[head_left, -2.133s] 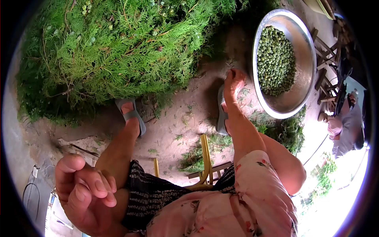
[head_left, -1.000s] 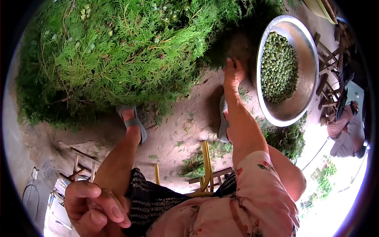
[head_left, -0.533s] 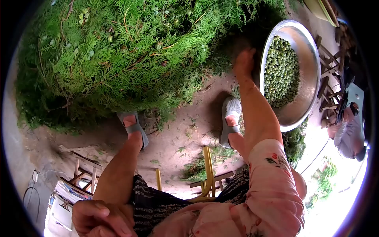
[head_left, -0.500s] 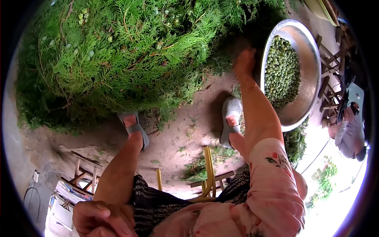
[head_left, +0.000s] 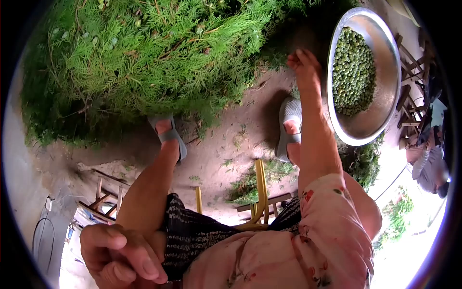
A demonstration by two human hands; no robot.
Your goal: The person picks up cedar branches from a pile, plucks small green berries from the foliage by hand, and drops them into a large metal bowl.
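Observation:
My right hand (head_left: pixel 306 66) is stretched forward between the heap of green conifer branches (head_left: pixel 159 62) and the metal basin. Its fingers are bent and a little apart, and I see nothing in them. Just right of it, the wide metal basin (head_left: pixel 382 103) holds a pile of small round green cones (head_left: pixel 353 72). At lower left, close to the camera and over my thigh, my left hand (head_left: pixel 118 255) has loosely curled, separated fingers and no visible object. A few pale cones (head_left: pixel 113 42) show among the scale-leaved branches.
My feet in grey shoes (head_left: pixel 290 113) rest on the dirt floor (head_left: pixel 226 130), among scattered sprigs. A yellow chair frame (head_left: pixel 261 192) stands under me. Wooden stools (head_left: pixel 103 200) are at left, more wooden frames at right, where another person (head_left: pixel 426 164) sits.
My right hand has drawn back slightly toward me and right, its fingers now clearer of the dark shadow. My left hand has shifted a little left and up. The view has tilted slightly.

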